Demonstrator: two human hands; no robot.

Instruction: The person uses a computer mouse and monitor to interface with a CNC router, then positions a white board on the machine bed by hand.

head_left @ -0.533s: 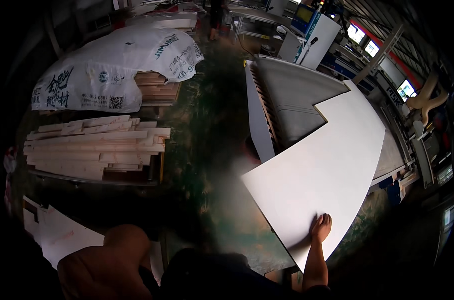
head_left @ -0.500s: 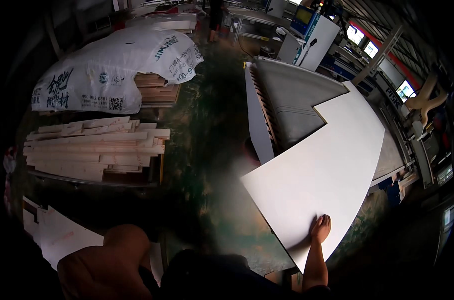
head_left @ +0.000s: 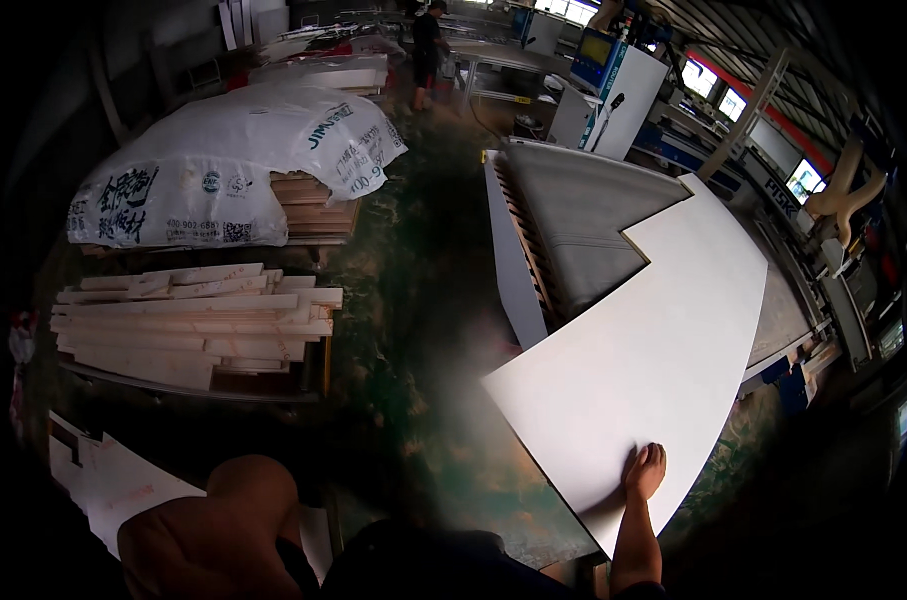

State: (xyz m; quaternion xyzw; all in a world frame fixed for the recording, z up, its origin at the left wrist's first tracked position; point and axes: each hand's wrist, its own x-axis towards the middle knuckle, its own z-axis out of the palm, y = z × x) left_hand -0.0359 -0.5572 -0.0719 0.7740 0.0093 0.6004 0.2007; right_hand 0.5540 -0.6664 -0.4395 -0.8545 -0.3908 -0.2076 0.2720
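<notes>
A large white panel (head_left: 623, 370) with a stepped notch in its far left side stretches from near me at the lower right to a grey-topped machine bed (head_left: 583, 225). My right hand (head_left: 645, 472) rests on the near part of the panel, palm down, its fingers close together and slightly bent. It grips no edge. Bare skin of what looks like my bent left arm (head_left: 208, 520) fills the lower left, very close to the camera. No fingers of my left hand can be made out there.
Pale board strips (head_left: 193, 325) lie stacked at left, with a plastic-covered stack (head_left: 223, 165) behind. Another cut white board (head_left: 123, 475) lies lower left. A machine cabinet (head_left: 623, 95) stands beyond the bed. Far off, a person (head_left: 426, 50) in dark clothes stands by a table.
The view has tipped up a little, so the surroundings sit lower and more of the distant person shows. My right hand keeps its place on the panel.
</notes>
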